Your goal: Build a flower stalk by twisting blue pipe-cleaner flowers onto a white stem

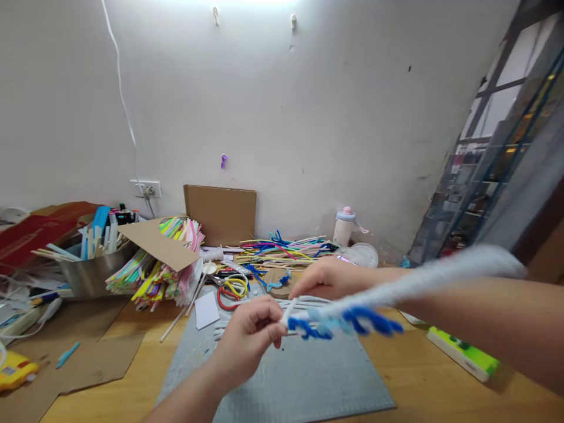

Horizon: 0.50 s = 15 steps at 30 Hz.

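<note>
My left hand (pixel 253 329) is closed in a pinch on the near end of a white pipe-cleaner bundle (pixel 388 285). The bundle stretches to the right over my right forearm, its far end blurred. Curly dark and light blue pipe cleaners (pixel 370 320) run along its lower side. Just above the pinch, a short white strand (pixel 289 308) bends up to the fingertips of my right hand (pixel 324 277), which are closed on it. Several white pipe cleaners (pixel 308 302) lie beneath my hands on a grey cutting mat (pixel 299 382).
Scissors with red and yellow handles (pixel 229 296) lie behind the left hand, beside a white card (pixel 207 310). Loose coloured pipe cleaners (pixel 282 247) and a bottle (pixel 343 228) stand by the wall. A metal container (pixel 88 273) is left; a green-and-white box (pixel 462 352) is right.
</note>
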Motion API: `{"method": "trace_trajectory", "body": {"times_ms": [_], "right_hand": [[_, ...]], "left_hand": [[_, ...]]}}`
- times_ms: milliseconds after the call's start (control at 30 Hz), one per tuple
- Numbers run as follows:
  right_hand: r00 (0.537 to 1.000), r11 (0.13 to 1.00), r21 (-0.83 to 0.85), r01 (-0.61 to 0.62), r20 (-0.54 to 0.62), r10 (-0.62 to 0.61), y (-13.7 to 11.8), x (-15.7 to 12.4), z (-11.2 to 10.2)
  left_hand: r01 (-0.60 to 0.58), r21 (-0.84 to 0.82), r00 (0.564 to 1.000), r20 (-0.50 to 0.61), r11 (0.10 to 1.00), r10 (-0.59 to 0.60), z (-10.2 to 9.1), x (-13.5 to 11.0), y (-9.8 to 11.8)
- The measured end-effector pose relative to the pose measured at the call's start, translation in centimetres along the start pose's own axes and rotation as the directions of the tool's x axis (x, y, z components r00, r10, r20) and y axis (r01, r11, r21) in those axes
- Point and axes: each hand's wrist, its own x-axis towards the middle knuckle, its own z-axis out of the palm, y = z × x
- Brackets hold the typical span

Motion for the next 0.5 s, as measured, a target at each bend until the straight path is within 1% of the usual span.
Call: {"method": "trace_trajectory", "body": {"times_ms": [33,67,100,133,200,267,367,433,500], "right_hand": [[0.999,1.0,0.015,-0.016,-0.031,0.016,0.3,-0.4,0.8],[0.999,0.999,0.026,-0.021,-0.042,0.022,0.5,-0.9,1.7],[0.998,0.999,0.031,-0.024,-0.057,0.025,0.7,-1.3,2.6],[0.995,0.999,0.023,-0.042,-0.09,0.044,0.7,-1.6,3.4],[0.984,0.996,-0.006,-0.09,-0.157,0.088,0.5,-2.1,4.9],[0.968,0.989,-0.052,-0.139,-0.218,0.125,0.3,-2.3,6.1],[0.947,0.978,-0.1,-0.184,-0.286,0.149,0.1,-2.3,7.3],[0.934,0.97,-0.117,-0.211,-0.317,0.165,0.2,-2.1,7.6],[0.927,0.965,-0.124,-0.232,-0.33,0.18,0.3,-2.0,7.6]], "left_hand": [[0.083,-0.134,0.996,-0.016,0.988,-0.086,0.0,0.2,-0.3],[0.149,-0.249,0.986,-0.032,0.957,-0.162,0.0,0.5,-0.6],[0.182,-0.337,0.977,-0.046,0.924,-0.209,0.1,0.8,-1.1],[0.194,-0.391,0.969,-0.066,0.9,-0.238,0.3,1.1,-1.6],[0.208,-0.447,0.948,-0.128,0.87,-0.292,0.7,1.7,-2.6],[0.243,-0.489,0.914,-0.174,0.837,-0.367,1.0,2.1,-3.6],[0.247,-0.514,0.873,-0.251,0.821,-0.419,1.3,2.6,-4.8],[0.244,-0.531,0.862,-0.264,0.812,-0.432,1.3,2.8,-5.4],[0.247,-0.556,0.865,-0.244,0.794,-0.439,1.2,2.8,-5.7]]}}
